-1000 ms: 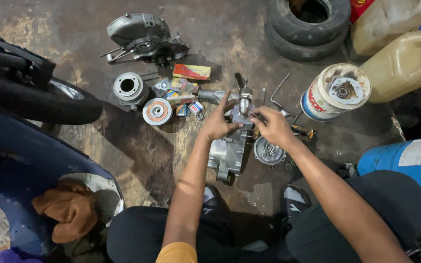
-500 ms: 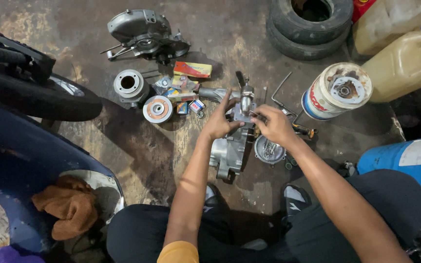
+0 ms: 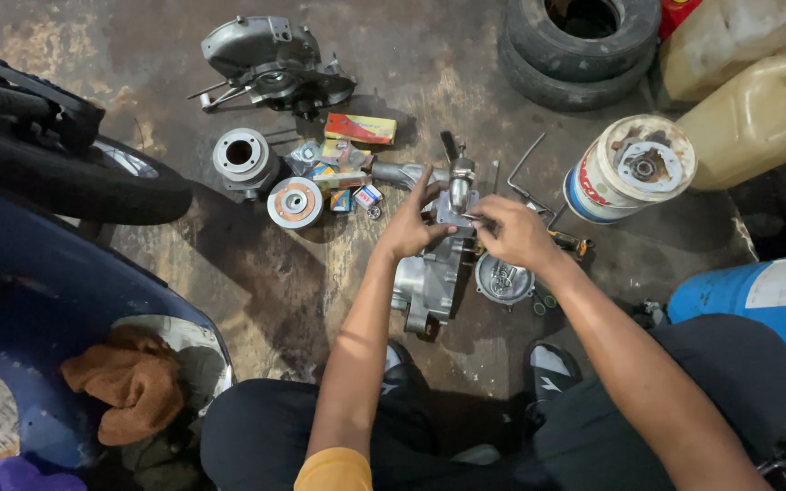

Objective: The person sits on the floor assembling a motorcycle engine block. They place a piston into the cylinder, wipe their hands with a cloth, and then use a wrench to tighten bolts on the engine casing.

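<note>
A grey metal engine casing (image 3: 431,280) lies on the stained concrete floor in front of my knees. An upright shaft part (image 3: 459,182) rises from its far end. My left hand (image 3: 408,224) rests on the casing beside that shaft, fingers spread and touching it. My right hand (image 3: 513,231) pinches something small and thin against the shaft's base; what it is cannot be made out. A round metal dish (image 3: 503,280) with small parts sits just under my right wrist.
Beyond the hands lie small boxes (image 3: 359,128), a cylinder (image 3: 240,156), a round disc (image 3: 294,201), an engine cover (image 3: 270,56), bent hex keys (image 3: 522,173). Tyres (image 3: 580,41), jerrycans (image 3: 757,114) and a paint tin (image 3: 631,168) stand right; a blue scooter (image 3: 38,300) left.
Both hands stay on the casing and shaft; the fingers shifted only slightly. The view tilted a little.
</note>
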